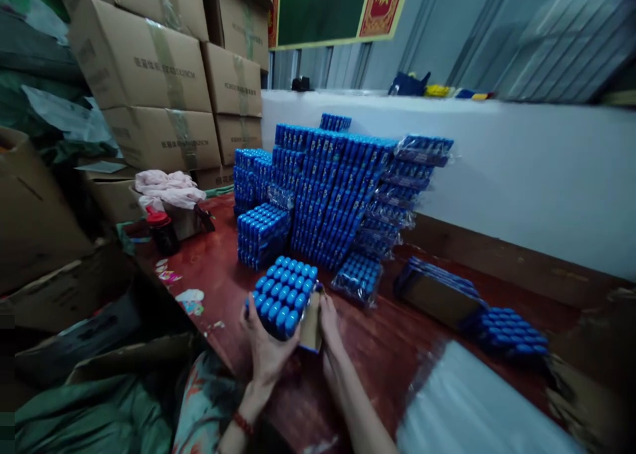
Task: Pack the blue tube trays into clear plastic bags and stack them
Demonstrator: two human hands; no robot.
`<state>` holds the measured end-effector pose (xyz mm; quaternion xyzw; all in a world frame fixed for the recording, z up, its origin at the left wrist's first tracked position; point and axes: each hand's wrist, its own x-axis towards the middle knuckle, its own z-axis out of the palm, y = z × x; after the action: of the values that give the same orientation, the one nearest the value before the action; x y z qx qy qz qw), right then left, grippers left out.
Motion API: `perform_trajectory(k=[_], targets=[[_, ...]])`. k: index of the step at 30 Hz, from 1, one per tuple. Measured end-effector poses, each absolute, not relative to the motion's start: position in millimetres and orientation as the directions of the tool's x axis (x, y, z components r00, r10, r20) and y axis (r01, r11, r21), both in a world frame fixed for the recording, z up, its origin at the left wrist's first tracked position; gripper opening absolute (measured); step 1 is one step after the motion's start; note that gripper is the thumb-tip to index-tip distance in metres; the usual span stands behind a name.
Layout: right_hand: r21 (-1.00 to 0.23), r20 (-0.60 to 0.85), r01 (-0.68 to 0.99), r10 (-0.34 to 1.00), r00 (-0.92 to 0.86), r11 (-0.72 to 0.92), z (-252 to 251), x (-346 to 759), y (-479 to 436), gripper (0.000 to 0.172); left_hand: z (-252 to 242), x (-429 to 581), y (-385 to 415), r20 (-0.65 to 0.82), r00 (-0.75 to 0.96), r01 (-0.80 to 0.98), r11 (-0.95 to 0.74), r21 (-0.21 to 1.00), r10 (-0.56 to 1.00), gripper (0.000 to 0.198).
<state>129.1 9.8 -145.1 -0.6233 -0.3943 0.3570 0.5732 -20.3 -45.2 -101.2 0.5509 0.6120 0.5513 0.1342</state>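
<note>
My left hand (268, 348) is wrapped around the near side of a block of small blue bottles (285, 288), whose shiny rounded tops stand in rows. To its right, my right hand (328, 325) grips a thin cardboard box (312, 321) with a bare brown face and a blue edge. The box is against or very close to the block; whether they touch is not clear. Behind them on the red table (223, 288) stands a smaller stack of blue bottles (263, 232). A tall stack of blue bottle packs (332, 189) rises farther back.
Clear-wrapped packs (360, 275) edge the stack's right. At right lie flat blue cardboard boxes (437, 291), another bottle block (514, 331) and white plastic sheeting (472, 401). A dark red-lidded bottle (161, 232) stands at left, near piled cartons (144, 66). A white wall (521, 182) bounds the back.
</note>
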Motion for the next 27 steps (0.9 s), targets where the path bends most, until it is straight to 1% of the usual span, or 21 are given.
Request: perform_trajectory(k=[1, 4, 6, 8, 10, 12, 14, 15, 16, 17, 20, 23, 25, 27], targets=[[-0.998, 0.001, 0.054, 0.895, 0.446, -0.026, -153.0, 119.0, 6.3, 0.061, -114.6, -17.1, -58.0, 0.412, -0.330, 0.553, -0.180, 0.814, 0.849, 0.111], [-0.997, -0.036, 0.038, 0.880, 0.474, -0.061, -172.4, 102.4, -16.8, 0.063, -143.6, -12.8, -85.5, 0.310, -0.283, 0.602, -0.084, 0.794, 0.908, 0.110], [-0.994, -0.060, 0.046, 0.865, 0.498, -0.096, -178.9, 98.5, -33.3, 0.062, -151.2, -11.5, -95.5, 0.278, -0.256, 0.631, -0.058, 0.774, 0.926, 0.110], [-0.987, -0.068, 0.090, 0.846, 0.528, -0.135, -178.7, 97.6, -44.1, 0.060, -152.4, -11.1, -100.6, 0.277, -0.221, 0.685, -0.053, 0.726, 0.935, 0.109], [-0.967, -0.068, 0.174, 0.844, 0.532, -0.187, -173.4, 99.3, -49.0, 0.059, -152.5, -12.4, -102.5, 0.282, -0.213, 0.747, -0.030, 0.664, 0.936, 0.108], [-0.913, -0.088, 0.308, 0.866, 0.492, -0.268, -166.5, 103.6, -50.9, 0.058, -155.1, -15.6, -102.3, 0.298, -0.218, 0.786, -0.013, 0.617, 0.929, 0.109], [-0.804, -0.128, 0.482, 0.892, 0.433, -0.349, -161.7, 110.6, -51.6, 0.055, -161.0, -19.3, -100.0, 0.307, -0.199, 0.786, -0.035, 0.617, 0.931, 0.108], [-0.747, -0.136, 0.557, 0.903, 0.408, -0.364, -160.9, 114.8, -51.3, 0.054, -164.7, -20.6, -98.2, 0.306, -0.183, 0.776, -0.054, 0.628, 0.934, 0.107], [-0.708, -0.131, 0.609, 0.914, 0.384, -0.357, -161.1, 119.1, -50.3, 0.052, -168.3, -21.3, -96.0, 0.301, -0.164, 0.763, -0.073, 0.642, 0.939, 0.106], [-0.695, -0.115, 0.636, 0.925, 0.362, -0.336, -162.1, 123.3, -48.4, 0.051, -171.7, -21.3, -93.4, 0.295, -0.145, 0.750, -0.090, 0.655, 0.944, 0.104], [-0.757, -0.066, 0.598, 0.942, 0.330, -0.263, -165.6, 134.3, -38.5, 0.045, -178.1, -18.9, -85.3, 0.299, -0.117, 0.737, -0.119, 0.665, 0.947, 0.102], [-0.823, -0.036, 0.531, 0.951, 0.307, -0.202, -164.5, 142.8, -28.8, 0.035, -177.4, -17.9, -81.0, 0.319, -0.108, 0.746, -0.135, 0.652, 0.942, 0.102], [-0.845, -0.024, 0.505, 0.957, 0.288, -0.173, -161.9, 147.6, -25.9, 0.030, -174.2, -19.9, -81.9, 0.326, -0.096, 0.741, -0.151, 0.655, 0.940, 0.103], [-0.861, -0.032, 0.481, 0.961, 0.273, -0.165, -159.9, 151.3, -25.6, 0.028, -170.8, -23.3, -84.8, 0.335, -0.085, 0.731, -0.169, 0.661, 0.939, 0.106]])
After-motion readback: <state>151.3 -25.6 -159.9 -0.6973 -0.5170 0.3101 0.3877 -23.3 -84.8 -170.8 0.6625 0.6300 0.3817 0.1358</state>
